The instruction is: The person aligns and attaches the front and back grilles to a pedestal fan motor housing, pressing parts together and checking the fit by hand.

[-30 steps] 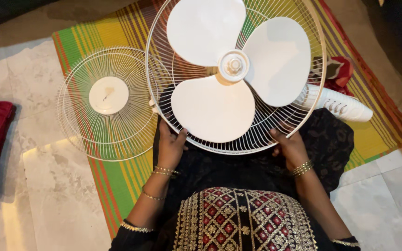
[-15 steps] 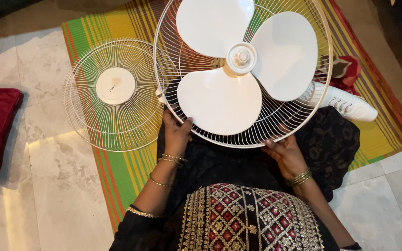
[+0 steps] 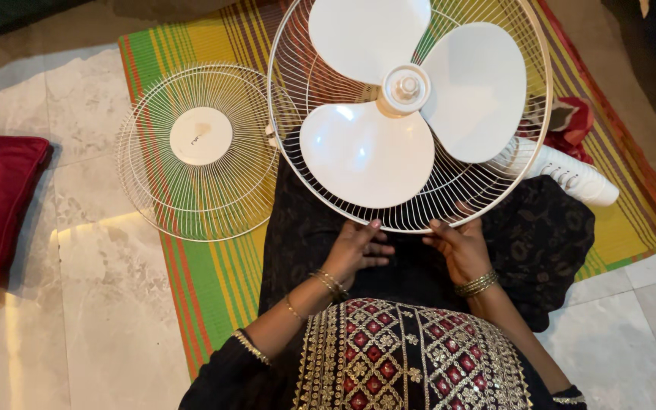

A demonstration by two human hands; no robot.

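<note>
A striped woven mat (image 3: pixel 199 281) in green, yellow and red covered pale marble floor (image 3: pixel 77 304). On the seated person's lap lay a round white wire fan guard (image 3: pixel 487 182) cradling three smooth plastic blades (image 3: pixel 370 152). A detached wire grille (image 3: pixel 199 152) lay flat just beside it. The left hand (image 3: pixel 354 250) and right hand (image 3: pixel 457 247) touched the guard's near rim, fingers loosely curled, gripping nothing firmly.

loose grille (image 3: pixel 200 152) left of fan (image 3: pixel 408 114)
</note>
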